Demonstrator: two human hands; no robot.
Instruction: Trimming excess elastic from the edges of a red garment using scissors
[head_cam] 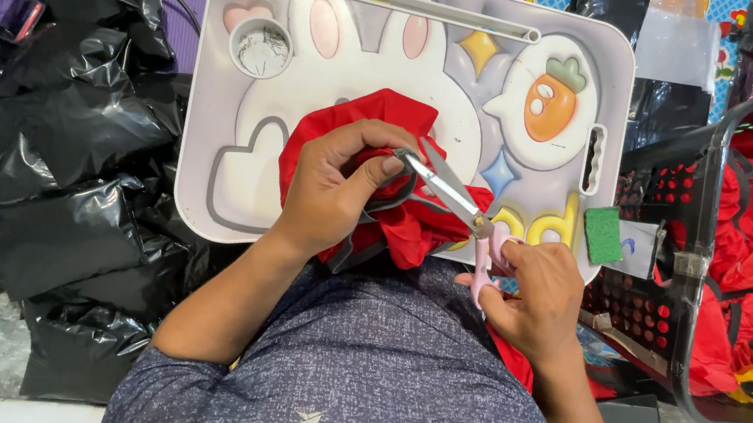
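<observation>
The red cloth (376,136) lies bunched on the near edge of a white rabbit-pattern lap tray (216,127). The left hand (337,183) is clamped on its gathered edge. The right hand (537,296), closed on pink-handled scissors (454,197), has their blades slightly parted at the fold. A snip seems under way. The scissors' long axis runs from near right to far left, tips pointing left. To the right stands a basket (672,274) of red cloth, and black plastic bags (55,128) are heaped at left.

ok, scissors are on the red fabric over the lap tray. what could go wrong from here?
1. The left hand pinches the red fabric right beside the open blades of the scissors, so a fingertip could likely be nicked.
2. The fabric is bunched, so the blades may catch a layer underneath.
3. The right hand works the pink handles at the edge of the white tray, where loose cloth hangs off and could drag the cut.
</observation>
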